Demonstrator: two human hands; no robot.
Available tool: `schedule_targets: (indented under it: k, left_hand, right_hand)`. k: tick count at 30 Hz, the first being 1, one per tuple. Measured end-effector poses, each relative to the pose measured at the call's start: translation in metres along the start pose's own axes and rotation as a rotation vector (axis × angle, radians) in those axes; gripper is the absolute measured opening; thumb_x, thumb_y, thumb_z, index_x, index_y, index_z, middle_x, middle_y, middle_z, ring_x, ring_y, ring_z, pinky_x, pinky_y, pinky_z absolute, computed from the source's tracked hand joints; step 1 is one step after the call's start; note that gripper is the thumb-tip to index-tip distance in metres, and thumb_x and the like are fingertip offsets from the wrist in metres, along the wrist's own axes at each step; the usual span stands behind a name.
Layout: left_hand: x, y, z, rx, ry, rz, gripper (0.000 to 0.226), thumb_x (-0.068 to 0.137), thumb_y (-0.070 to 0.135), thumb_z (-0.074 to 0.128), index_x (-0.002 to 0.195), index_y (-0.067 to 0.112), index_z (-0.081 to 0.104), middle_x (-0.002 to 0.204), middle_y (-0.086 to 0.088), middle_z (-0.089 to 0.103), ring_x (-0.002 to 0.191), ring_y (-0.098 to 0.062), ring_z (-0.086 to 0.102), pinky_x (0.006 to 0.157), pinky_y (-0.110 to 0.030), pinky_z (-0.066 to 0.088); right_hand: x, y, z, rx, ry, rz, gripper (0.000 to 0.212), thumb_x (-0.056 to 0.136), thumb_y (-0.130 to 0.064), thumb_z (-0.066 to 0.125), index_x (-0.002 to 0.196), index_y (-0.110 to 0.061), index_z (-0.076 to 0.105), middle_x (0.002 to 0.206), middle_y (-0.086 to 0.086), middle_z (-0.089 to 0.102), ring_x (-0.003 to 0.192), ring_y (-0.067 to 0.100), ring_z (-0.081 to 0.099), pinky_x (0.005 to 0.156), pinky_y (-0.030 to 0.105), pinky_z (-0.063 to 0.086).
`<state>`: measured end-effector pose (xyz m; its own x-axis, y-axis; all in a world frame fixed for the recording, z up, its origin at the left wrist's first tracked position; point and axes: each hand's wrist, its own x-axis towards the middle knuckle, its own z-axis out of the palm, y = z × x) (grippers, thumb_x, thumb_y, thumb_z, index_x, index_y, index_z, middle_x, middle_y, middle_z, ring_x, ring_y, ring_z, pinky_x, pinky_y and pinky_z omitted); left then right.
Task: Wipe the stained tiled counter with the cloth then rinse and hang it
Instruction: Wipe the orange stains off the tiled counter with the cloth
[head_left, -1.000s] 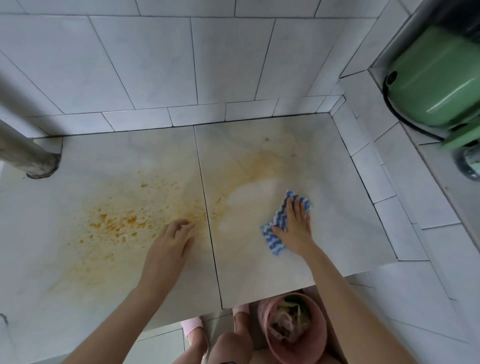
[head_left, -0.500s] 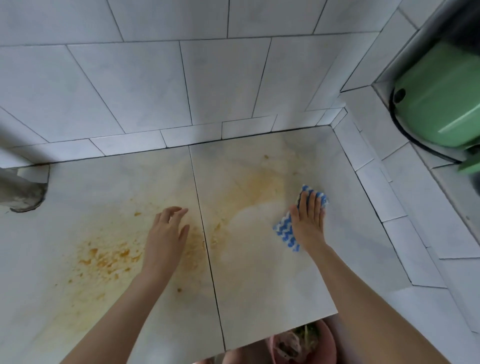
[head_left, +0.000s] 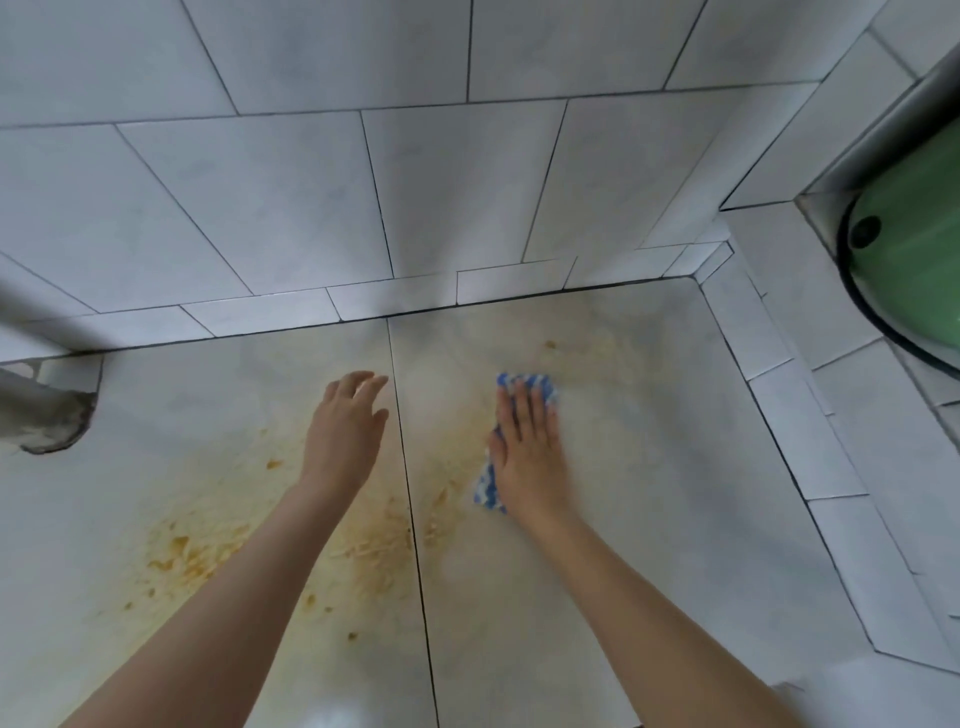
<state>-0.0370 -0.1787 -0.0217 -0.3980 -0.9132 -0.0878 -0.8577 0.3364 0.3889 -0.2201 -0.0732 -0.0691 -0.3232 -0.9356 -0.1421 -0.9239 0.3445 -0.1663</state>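
A pale tiled counter carries orange-yellow stains on its left tile and along the middle grout line. A blue-and-white zigzag cloth lies on the right tile near the back wall. My right hand presses flat on the cloth with straight fingers, covering most of it. Just left of the grout line, my left hand stays open with fingers loosely spread over the counter, holding nothing.
A white tiled wall rises behind the counter. A raised tiled ledge borders the right side. A green round vessel sits at the far right. A grey pipe meets the counter at the left edge.
My right hand has slid the cloth left and toward the back wall. My left hand has moved farther from me. The view has tilted up, hiding the pink bucket below.
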Motion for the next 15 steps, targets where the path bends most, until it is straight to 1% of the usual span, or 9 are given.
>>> schedule_targets:
  k: [2, 5, 6, 8, 10, 12, 13, 14, 15]
  left_hand:
    - [0.001, -0.005, 0.0, -0.012, 0.011, -0.025, 0.039, 0.089, 0.009, 0.052, 0.128, 0.008, 0.051, 0.13, -0.013, 0.05, 0.121, -0.031, 0.042, 0.098, -0.042, 0.039]
    - [0.002, -0.011, 0.001, -0.007, 0.024, -0.049, 0.038, 0.089, 0.009, 0.051, 0.127, 0.007, 0.052, 0.13, -0.014, 0.051, 0.12, -0.032, 0.043, 0.099, -0.043, 0.039]
    - [0.002, -0.012, 0.001, -0.007, 0.028, -0.052, 0.038, 0.089, 0.009, 0.051, 0.127, 0.007, 0.052, 0.13, -0.014, 0.051, 0.12, -0.032, 0.043, 0.099, -0.043, 0.039]
    - [0.004, -0.012, 0.002, -0.015, 0.03, -0.051, 0.038, 0.089, 0.01, 0.052, 0.127, 0.007, 0.052, 0.13, -0.013, 0.051, 0.12, -0.032, 0.043, 0.098, -0.043, 0.039]
    - [0.008, -0.011, 0.003, -0.025, 0.026, -0.05, 0.038, 0.089, 0.01, 0.052, 0.128, 0.008, 0.051, 0.13, -0.013, 0.051, 0.121, -0.031, 0.042, 0.098, -0.043, 0.039]
    - [0.014, -0.009, 0.003, -0.024, 0.024, -0.043, 0.038, 0.09, 0.01, 0.051, 0.128, 0.008, 0.051, 0.13, -0.012, 0.051, 0.121, -0.031, 0.042, 0.098, -0.042, 0.039]
    - [0.016, -0.008, 0.004, -0.021, 0.026, -0.037, 0.038, 0.09, 0.01, 0.051, 0.127, 0.008, 0.052, 0.13, -0.012, 0.051, 0.121, -0.031, 0.043, 0.098, -0.042, 0.039]
    - [0.018, -0.007, 0.004, -0.019, 0.031, -0.03, 0.037, 0.09, 0.01, 0.051, 0.127, 0.008, 0.052, 0.13, -0.013, 0.051, 0.12, -0.031, 0.043, 0.098, -0.042, 0.039]
    - [0.02, -0.006, 0.005, -0.02, 0.033, -0.026, 0.037, 0.09, 0.01, 0.05, 0.127, 0.008, 0.052, 0.129, -0.013, 0.052, 0.12, -0.031, 0.044, 0.098, -0.041, 0.039]
  right_hand:
    - [-0.012, -0.027, 0.009, 0.04, -0.016, -0.065, 0.055, 0.096, -0.035, 0.02, 0.144, -0.01, 0.029, 0.15, 0.009, 0.034, 0.139, 0.028, 0.031, 0.114, 0.04, 0.008]
    - [-0.037, -0.048, 0.021, 0.004, -0.038, -0.205, 0.055, 0.101, -0.037, 0.004, 0.147, -0.014, 0.023, 0.154, 0.004, 0.024, 0.142, 0.022, 0.021, 0.114, 0.038, 0.011]
    - [-0.044, -0.047, 0.023, -0.014, -0.035, -0.254, 0.055, 0.101, -0.038, 0.004, 0.147, -0.015, 0.023, 0.155, 0.003, 0.023, 0.143, 0.021, 0.021, 0.114, 0.037, 0.012]
    - [-0.05, -0.033, 0.022, -0.038, 0.001, -0.321, 0.052, 0.102, -0.038, 0.013, 0.147, -0.018, 0.027, 0.154, 0.002, 0.025, 0.142, 0.02, 0.023, 0.114, 0.036, 0.012]
    - [-0.044, -0.005, 0.019, -0.043, 0.047, -0.272, 0.052, 0.097, -0.037, 0.026, 0.146, -0.018, 0.029, 0.152, 0.002, 0.027, 0.144, 0.018, 0.017, 0.115, 0.035, 0.01]
    - [-0.031, 0.032, 0.014, -0.069, 0.059, -0.152, 0.054, 0.095, -0.037, 0.027, 0.145, -0.016, 0.025, 0.152, 0.003, 0.028, 0.146, 0.015, 0.002, 0.115, 0.034, 0.007]
    - [-0.024, 0.052, 0.01, -0.089, 0.056, -0.093, 0.053, 0.097, -0.037, 0.024, 0.145, -0.015, 0.023, 0.152, 0.005, 0.029, 0.146, 0.014, -0.001, 0.114, 0.034, 0.006]
    - [-0.016, 0.071, 0.005, -0.106, 0.037, -0.037, 0.052, 0.1, -0.037, 0.017, 0.145, -0.014, 0.022, 0.151, 0.008, 0.03, 0.146, 0.017, 0.002, 0.113, 0.036, 0.007]
    - [-0.009, 0.087, 0.0, -0.121, 0.006, 0.022, 0.054, 0.101, -0.038, 0.009, 0.145, -0.011, 0.022, 0.151, 0.011, 0.032, 0.144, 0.021, 0.008, 0.113, 0.038, 0.009]
